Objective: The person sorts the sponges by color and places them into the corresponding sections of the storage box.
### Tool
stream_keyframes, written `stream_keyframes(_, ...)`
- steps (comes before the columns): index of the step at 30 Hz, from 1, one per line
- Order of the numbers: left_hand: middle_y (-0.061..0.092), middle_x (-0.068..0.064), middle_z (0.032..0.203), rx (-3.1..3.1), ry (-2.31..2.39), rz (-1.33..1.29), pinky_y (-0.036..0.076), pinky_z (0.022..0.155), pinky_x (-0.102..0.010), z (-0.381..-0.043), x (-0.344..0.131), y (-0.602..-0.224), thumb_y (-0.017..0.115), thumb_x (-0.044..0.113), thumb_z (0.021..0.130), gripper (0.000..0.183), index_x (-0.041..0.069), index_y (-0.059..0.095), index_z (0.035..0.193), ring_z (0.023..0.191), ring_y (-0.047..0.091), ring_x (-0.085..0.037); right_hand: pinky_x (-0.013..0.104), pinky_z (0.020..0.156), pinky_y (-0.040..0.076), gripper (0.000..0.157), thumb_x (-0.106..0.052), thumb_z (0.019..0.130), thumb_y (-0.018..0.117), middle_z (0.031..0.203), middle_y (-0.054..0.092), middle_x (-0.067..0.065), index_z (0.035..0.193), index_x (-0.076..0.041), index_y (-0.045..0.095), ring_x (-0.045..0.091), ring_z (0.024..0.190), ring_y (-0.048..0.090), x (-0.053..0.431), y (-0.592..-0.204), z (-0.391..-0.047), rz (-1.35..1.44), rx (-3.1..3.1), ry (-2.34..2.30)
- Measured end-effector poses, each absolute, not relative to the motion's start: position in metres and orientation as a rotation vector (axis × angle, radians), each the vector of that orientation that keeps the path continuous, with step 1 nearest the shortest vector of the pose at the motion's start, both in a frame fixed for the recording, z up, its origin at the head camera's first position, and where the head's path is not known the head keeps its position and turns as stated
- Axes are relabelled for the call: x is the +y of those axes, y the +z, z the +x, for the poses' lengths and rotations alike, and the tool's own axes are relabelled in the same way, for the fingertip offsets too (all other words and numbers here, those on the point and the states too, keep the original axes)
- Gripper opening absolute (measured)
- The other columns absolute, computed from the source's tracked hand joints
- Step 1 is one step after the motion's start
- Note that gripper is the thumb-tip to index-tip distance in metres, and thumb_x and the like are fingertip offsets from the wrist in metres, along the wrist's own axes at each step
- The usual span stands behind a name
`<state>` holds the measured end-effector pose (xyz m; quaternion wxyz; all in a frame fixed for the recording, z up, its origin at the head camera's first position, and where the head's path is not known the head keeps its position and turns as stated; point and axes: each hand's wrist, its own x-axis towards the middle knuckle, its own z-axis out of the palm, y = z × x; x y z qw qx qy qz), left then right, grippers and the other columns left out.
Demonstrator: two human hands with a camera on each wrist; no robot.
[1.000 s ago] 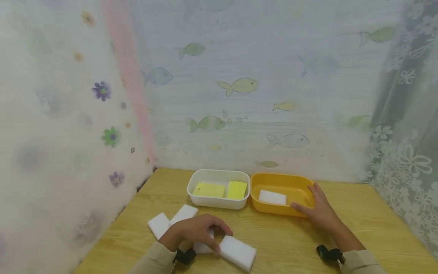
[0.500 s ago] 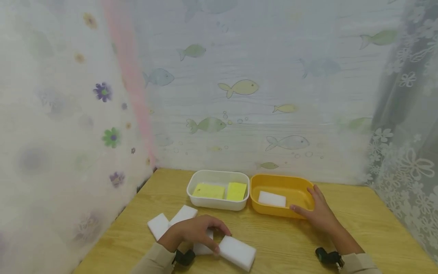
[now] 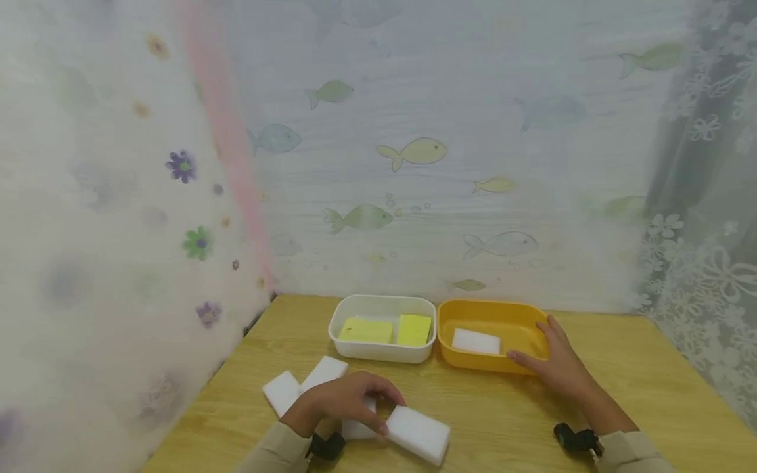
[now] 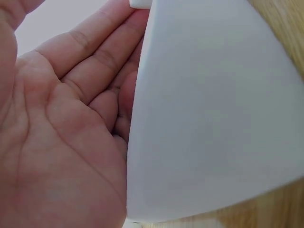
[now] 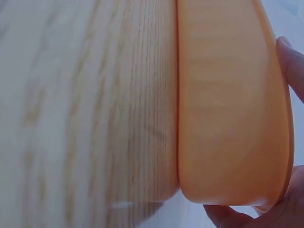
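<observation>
My left hand [image 3: 349,399] reaches over the table and pinches the near end of a white sponge block [image 3: 418,433] between thumb and fingers. A second white sponge block [image 4: 213,109] lies under the palm, large in the left wrist view and partly hidden by the hand in the head view. With thumb on the front rim and fingers at the right end, my right hand [image 3: 558,361] holds the orange plastic bin [image 5: 228,104]. Inside that bin lies one white sponge block [image 3: 476,341].
Left of the orange bin stands a white plastic bin [image 3: 381,355] with a flat yellow sponge [image 3: 368,330] and another yellow sponge [image 3: 414,330]. Two more white sponge blocks, one [image 3: 282,392] further left and one [image 3: 324,372] beside it, lie on the wooden table [image 3: 491,420]. Printed curtains border the back and sides.
</observation>
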<state>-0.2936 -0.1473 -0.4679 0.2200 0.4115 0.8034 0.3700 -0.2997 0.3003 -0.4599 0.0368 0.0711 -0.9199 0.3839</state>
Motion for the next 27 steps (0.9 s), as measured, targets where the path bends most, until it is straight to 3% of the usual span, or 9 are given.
stream_keyframes(12,0.07,0.016,0.125,2.175,1.089,1.08,0.045,0.104,-0.021,-0.29,-0.144,-0.474,0.086,0.026,0.087,0.045,0.025,0.071,0.129,0.116,0.061,-0.003,0.085,0.107,0.017,0.109,-0.052,0.095,0.071,0.168,-0.015,0.031,0.163,0.006,0.009,0.065,0.149,0.001,0.302,-0.466,-0.295,0.196,-2.834,1.197)
stream_keyframes(27,0.07,0.018,0.124,2.252,1.016,1.106,0.046,0.103,-0.022,-0.292,-0.144,-0.463,0.084,0.034,0.088,0.045,0.025,0.07,0.13,0.115,0.061,-0.003,0.084,0.108,0.018,0.112,-0.056,0.093,0.072,0.169,-0.012,0.03,0.164,0.005,0.01,0.064,0.15,0.003,0.303,-0.459,-0.302,0.228,-2.829,1.184)
